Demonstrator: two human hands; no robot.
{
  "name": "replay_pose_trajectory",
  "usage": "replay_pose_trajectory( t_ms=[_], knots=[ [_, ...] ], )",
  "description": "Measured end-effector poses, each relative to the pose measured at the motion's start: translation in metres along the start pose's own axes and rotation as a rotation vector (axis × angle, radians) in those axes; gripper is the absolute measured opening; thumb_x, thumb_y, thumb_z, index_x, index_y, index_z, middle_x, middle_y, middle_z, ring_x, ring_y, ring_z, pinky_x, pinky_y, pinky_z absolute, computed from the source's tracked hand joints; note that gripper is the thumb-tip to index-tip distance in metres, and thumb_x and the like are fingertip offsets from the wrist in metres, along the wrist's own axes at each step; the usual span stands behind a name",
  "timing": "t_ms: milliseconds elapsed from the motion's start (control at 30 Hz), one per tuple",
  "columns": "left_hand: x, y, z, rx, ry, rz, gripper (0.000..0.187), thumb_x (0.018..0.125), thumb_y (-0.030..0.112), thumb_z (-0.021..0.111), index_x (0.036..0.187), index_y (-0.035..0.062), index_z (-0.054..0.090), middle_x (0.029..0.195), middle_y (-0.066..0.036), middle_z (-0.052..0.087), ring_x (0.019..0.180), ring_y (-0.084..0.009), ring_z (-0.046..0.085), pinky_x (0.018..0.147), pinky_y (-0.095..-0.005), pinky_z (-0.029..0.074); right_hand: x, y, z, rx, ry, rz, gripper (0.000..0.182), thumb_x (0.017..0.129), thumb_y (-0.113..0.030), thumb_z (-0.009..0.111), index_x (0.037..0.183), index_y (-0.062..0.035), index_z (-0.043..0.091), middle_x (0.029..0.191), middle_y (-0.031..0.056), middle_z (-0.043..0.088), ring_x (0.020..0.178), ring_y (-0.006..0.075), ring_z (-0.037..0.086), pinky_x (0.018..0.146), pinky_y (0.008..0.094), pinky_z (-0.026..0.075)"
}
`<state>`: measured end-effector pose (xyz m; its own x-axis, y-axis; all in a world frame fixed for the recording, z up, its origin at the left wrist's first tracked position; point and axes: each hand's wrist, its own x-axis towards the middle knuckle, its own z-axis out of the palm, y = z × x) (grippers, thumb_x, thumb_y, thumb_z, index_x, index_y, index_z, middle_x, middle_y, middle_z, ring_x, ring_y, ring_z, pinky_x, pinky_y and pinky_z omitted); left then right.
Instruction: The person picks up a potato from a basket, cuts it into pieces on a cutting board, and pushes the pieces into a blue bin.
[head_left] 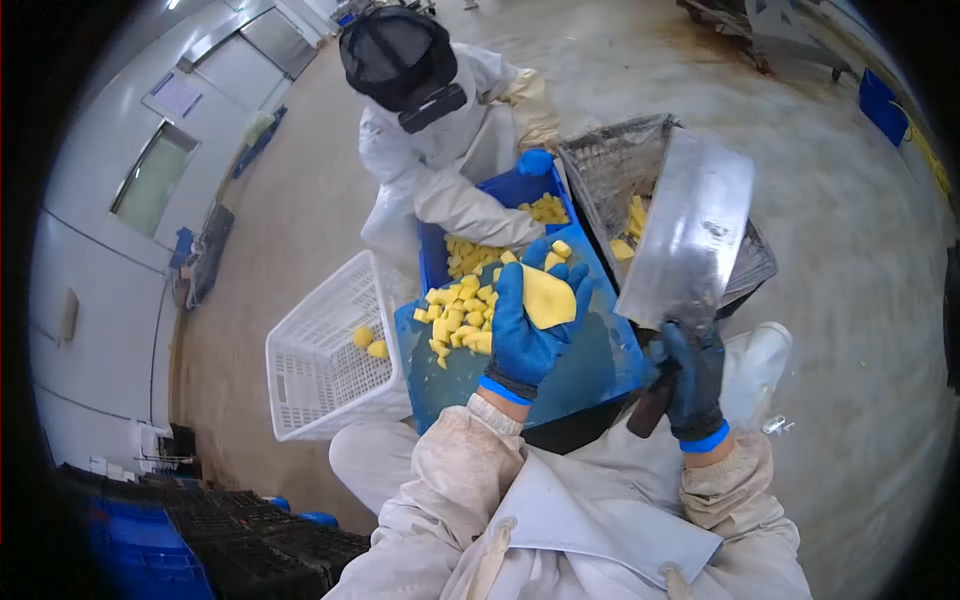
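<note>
In the head view, my left hand (528, 345), in a blue glove, is closed around a peeled yellow potato (548, 298) with a broad smooth face turned up. My right hand (695, 385), gloved too, grips the dark handle of a cleaver (695, 225). Its wide metal blade points away from me, raised to the right of the blue cutting board (590, 350) and apart from the potato. Cut potato chunks (462, 312) lie heaped on the board, left of my left hand. A few more pieces sit just beyond my fingers.
Left of the board stands a white basket (300, 355) holding two peeled potatoes (370, 342). Past the board, a blue crate (432, 258) contains cut chunks; a co-worker's sleeve (470, 210) reaches over it. A plastic-lined crate (610, 155) with yellow pieces stands behind the blade.
</note>
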<state>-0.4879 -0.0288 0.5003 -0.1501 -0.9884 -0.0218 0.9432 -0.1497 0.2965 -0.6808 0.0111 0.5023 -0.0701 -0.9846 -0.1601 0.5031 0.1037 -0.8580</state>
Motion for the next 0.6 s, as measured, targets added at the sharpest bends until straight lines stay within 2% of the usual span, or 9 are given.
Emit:
replay_pose_trajectory(
  t_ms=[33, 100, 133, 233, 267, 367, 400, 500, 600],
  knots=[
    [0.007, -0.006, -0.001, 0.003, -0.008, -0.006, 0.046, 0.095, 0.035, 0.045, 0.133, 0.0095, 0.038, 0.131, -0.016, 0.045, 0.118, -0.0292, 0.047, 0.100, -0.0448, 0.040, 0.004, 0.000, 0.003, 0.003, 0.004, -0.009, 0.013, 0.085, -0.009, 0.061, 0.094, -0.0013, 0.058, 0.074, 0.0033, 0.059, 0.061, 0.0099, 0.055, 0.053, 0.0224, 0.045],
    [0.019, -0.016, -0.001, 0.010, -0.048, 0.026, 0.047, 0.095, 0.035, 0.045, 0.133, 0.0082, 0.039, 0.129, -0.015, 0.048, 0.118, -0.0263, 0.047, 0.099, -0.0399, 0.042, 0.015, 0.002, 0.007, -0.224, -0.033, -0.151, 0.012, 0.085, -0.008, 0.061, 0.094, -0.0013, 0.058, 0.072, 0.0026, 0.059, 0.058, 0.0087, 0.055, 0.052, 0.0222, 0.045],
    [0.025, -0.021, -0.001, 0.035, -0.049, 0.039, 0.047, 0.095, 0.037, 0.044, 0.131, 0.0073, 0.040, 0.128, -0.014, 0.049, 0.117, -0.0241, 0.049, 0.097, -0.0365, 0.043, 0.017, -0.004, 0.014, 0.003, -0.009, -0.014, 0.012, 0.084, -0.007, 0.062, 0.094, -0.0014, 0.058, 0.071, 0.0019, 0.059, 0.058, 0.0080, 0.054, 0.052, 0.0219, 0.045],
    [0.042, -0.038, 0.000, 0.141, 0.052, 0.086, 0.048, 0.095, 0.040, 0.043, 0.131, 0.0082, 0.042, 0.126, -0.013, 0.051, 0.113, -0.0238, 0.052, 0.096, -0.0373, 0.044, 0.030, 0.000, 0.013, -0.022, -0.018, 0.004, 0.008, 0.084, -0.006, 0.059, 0.092, -0.0031, 0.058, 0.068, 0.0017, 0.058, 0.056, 0.0083, 0.053, 0.051, 0.0233, 0.045],
    [0.050, -0.040, -0.005, 0.136, 0.094, 0.064, 0.048, 0.095, 0.042, 0.042, 0.130, 0.0089, 0.043, 0.121, -0.012, 0.056, 0.108, -0.0230, 0.056, 0.095, -0.0392, 0.045, 0.034, 0.001, 0.013, 0.035, -0.009, 0.042, 0.008, 0.085, -0.006, 0.060, 0.092, -0.0034, 0.058, 0.064, 0.0010, 0.056, 0.051, 0.0084, 0.052, 0.045, 0.0238, 0.044],
    [0.062, -0.050, -0.003, 0.102, -0.011, 0.062, 0.047, 0.095, 0.042, 0.042, 0.128, 0.0095, 0.045, 0.115, -0.011, 0.060, 0.104, -0.0228, 0.058, 0.093, -0.0406, 0.046, 0.052, 0.022, 0.002, -0.010, 0.013, -0.055, 0.009, 0.085, -0.007, 0.061, 0.092, -0.0030, 0.057, 0.063, 0.0021, 0.055, 0.048, 0.0099, 0.051, 0.042, 0.0246, 0.043],
    [0.065, -0.054, 0.005, 0.102, 0.049, 0.057, 0.046, 0.095, 0.043, 0.042, 0.126, 0.0095, 0.047, 0.110, -0.010, 0.062, 0.101, -0.0229, 0.059, 0.091, -0.0407, 0.047, 0.052, 0.018, 0.004, 0.004, 0.047, 0.010, 0.011, 0.085, -0.007, 0.061, 0.093, -0.0024, 0.056, 0.062, 0.0027, 0.055, 0.045, 0.0112, 0.051, 0.040, 0.0253, 0.043],
    [0.075, -0.061, 0.007, 0.115, 0.045, 0.059, 0.046, 0.095, 0.044, 0.042, 0.125, 0.0095, 0.048, 0.106, -0.010, 0.063, 0.098, -0.0229, 0.060, 0.090, -0.0402, 0.048, 0.059, 0.018, 0.003, 0.024, 0.081, -0.018, 0.012, 0.085, -0.008, 0.061, 0.094, -0.0014, 0.056, 0.062, 0.0034, 0.054, 0.042, 0.0121, 0.049, 0.039, 0.0259, 0.042],
    [0.086, -0.073, 0.003, 0.207, 0.080, 0.087, 0.050, 0.095, 0.046, 0.041, 0.128, 0.0082, 0.044, 0.107, -0.011, 0.061, 0.099, -0.0233, 0.058, 0.090, -0.0394, 0.048, 0.066, 0.017, 0.004, 0.091, 0.096, 0.036, 0.012, 0.085, -0.009, 0.061, 0.094, -0.0022, 0.056, 0.063, 0.0025, 0.055, 0.046, 0.0108, 0.050, 0.041, 0.0248, 0.042]
  ],
)
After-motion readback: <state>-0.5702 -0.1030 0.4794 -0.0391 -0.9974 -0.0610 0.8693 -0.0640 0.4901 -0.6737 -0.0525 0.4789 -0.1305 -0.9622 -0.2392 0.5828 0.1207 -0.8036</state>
